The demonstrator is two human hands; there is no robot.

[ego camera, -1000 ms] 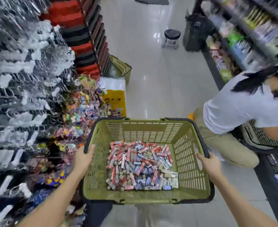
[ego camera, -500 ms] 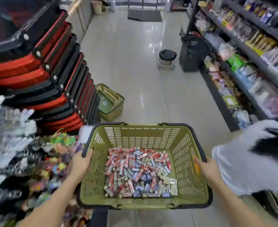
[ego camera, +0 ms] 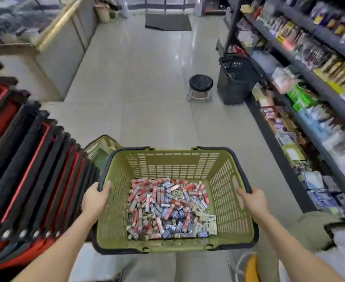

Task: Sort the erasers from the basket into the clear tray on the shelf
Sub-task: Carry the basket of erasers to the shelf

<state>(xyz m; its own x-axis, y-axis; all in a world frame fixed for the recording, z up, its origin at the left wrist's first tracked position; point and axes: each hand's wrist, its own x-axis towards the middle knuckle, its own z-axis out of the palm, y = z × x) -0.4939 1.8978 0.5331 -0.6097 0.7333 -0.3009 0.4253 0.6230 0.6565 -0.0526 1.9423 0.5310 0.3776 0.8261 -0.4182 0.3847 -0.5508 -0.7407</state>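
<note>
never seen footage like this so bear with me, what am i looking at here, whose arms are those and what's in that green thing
There is no machine here. The picture comes from a wide-angle camera worn on a person's head, looking forward and down, so the two bare arms at the bottom are the wearer's own. The left hand grips the left rim of a green basket and the right hand grips the right rim, holding it above a shop floor. On its bottom lies a heap of small wrapped erasers, mostly red and blue. Ahead stand a black stool and a dark basket; stocked shelves run along the right, and a stack of red and black baskets is on the left. I cannot pick out the clear tray.
</note>
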